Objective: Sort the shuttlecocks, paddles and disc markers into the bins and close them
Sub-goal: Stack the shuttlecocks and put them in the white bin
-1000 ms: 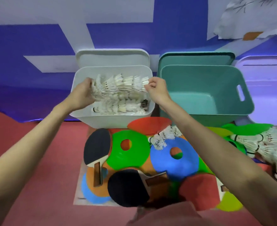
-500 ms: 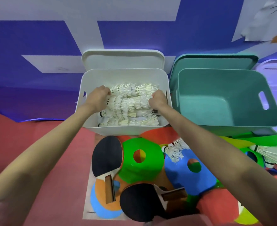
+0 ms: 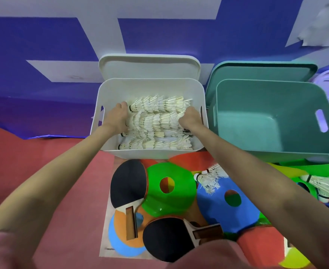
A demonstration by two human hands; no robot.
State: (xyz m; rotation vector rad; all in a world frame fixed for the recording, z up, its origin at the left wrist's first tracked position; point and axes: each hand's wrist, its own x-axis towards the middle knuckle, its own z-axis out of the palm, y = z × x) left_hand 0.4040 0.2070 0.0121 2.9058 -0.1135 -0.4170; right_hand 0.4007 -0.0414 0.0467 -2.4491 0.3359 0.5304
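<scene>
Both hands, left hand (image 3: pixel 117 118) and right hand (image 3: pixel 190 119), clamp a row of shuttlecocks (image 3: pixel 156 121) inside the white bin (image 3: pixel 150 86). Next, I reckon: let go, fetch the loose shuttlecock (image 3: pixel 210 177).

shuttlecock stack (image 3: pixel 156 121) lowered into white bin (image 3: pixel 109 90), both hands deeper inside

- White bin (image 3: pixel 150 88): lid off, full of white shuttlecocks (image 3: pixel 156 121) lying sideways in rows.
- Teal bin (image 3: pixel 272 115): open, beside it on the right.
- Two black paddles (image 3: pixel 128 183) lie on the floor on bright disc markers (image 3: pixel 171 200).
- Loose shuttlecock (image 3: pixel 210 177) lies on a blue disc.
</scene>
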